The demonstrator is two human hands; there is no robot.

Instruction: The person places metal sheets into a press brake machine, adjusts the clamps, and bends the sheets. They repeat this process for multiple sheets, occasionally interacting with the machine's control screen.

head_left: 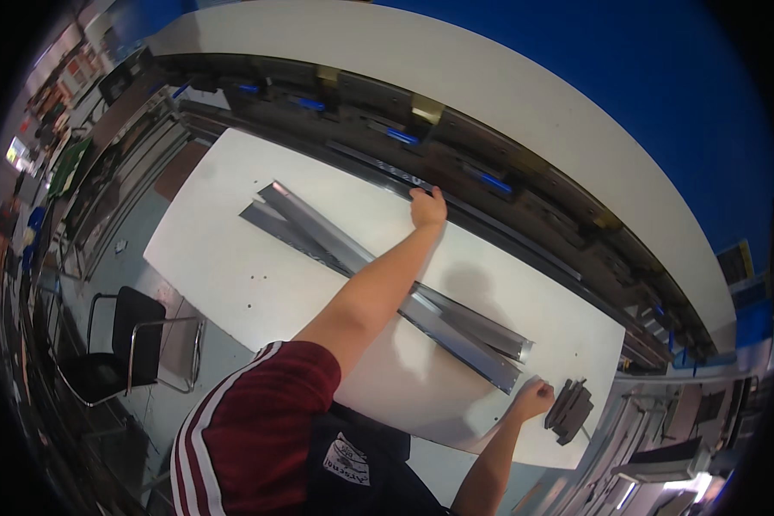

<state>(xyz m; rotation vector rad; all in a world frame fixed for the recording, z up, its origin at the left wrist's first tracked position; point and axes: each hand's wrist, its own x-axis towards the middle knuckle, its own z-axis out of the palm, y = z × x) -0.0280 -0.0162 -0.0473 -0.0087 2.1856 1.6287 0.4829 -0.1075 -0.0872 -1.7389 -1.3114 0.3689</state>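
My left hand [427,206] reaches across the white table [232,258] to its far edge, fingers curled on a thin shiny metal strip [378,170] that lies along the bending machine [507,193]. Two long grey folded metal profiles [335,245] lie crossed on the table under my left forearm. My right hand [533,398] rests as a closed fist on the table's near right corner, beside the profiles' right end [503,370]. A small stack of dark flat parts [569,411] lies just right of that hand.
The long dark machine bed with blue and yellow fittings runs along the table's far side under a white housing [490,77]. A black chair with a metal frame [120,348] stands on the floor at the left. Racks and shelves [77,155] stand at the far left.
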